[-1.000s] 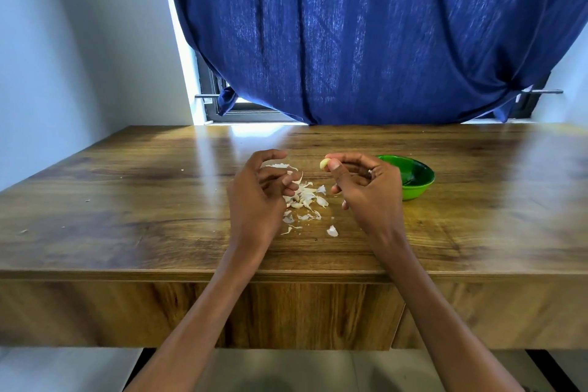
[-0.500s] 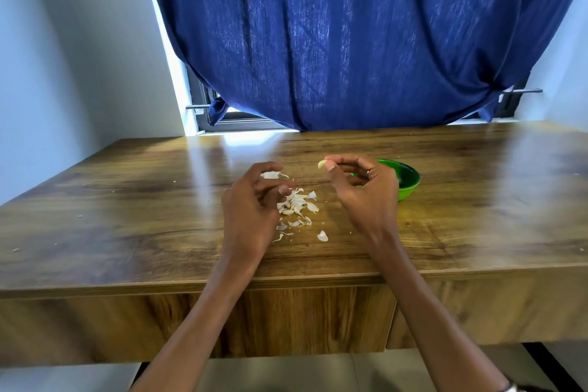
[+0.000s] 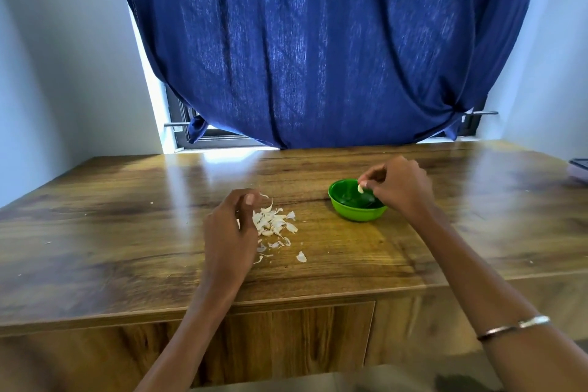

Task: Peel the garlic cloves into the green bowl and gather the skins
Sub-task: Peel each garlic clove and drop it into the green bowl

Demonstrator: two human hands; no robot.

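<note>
One peeled garlic clove (image 3: 360, 188), pinched in the right hand (image 3: 399, 186), has travelled from above the skins (image 3: 274, 222) to over the green bowl (image 3: 356, 200) at mid-bench (image 3: 127, 232); release seems imminent. The left hand (image 3: 230, 226), fingers loosely curled, rests beside the skins; its grip contents cannot be told.

The wooden table (image 3: 127, 232) carries 1 green bowl (image 3: 356, 212) and, well apart to its left, scattered garlic skins (image 3: 275, 223).

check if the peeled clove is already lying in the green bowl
No, the right hand pinches the clove above the green bowl.
</note>
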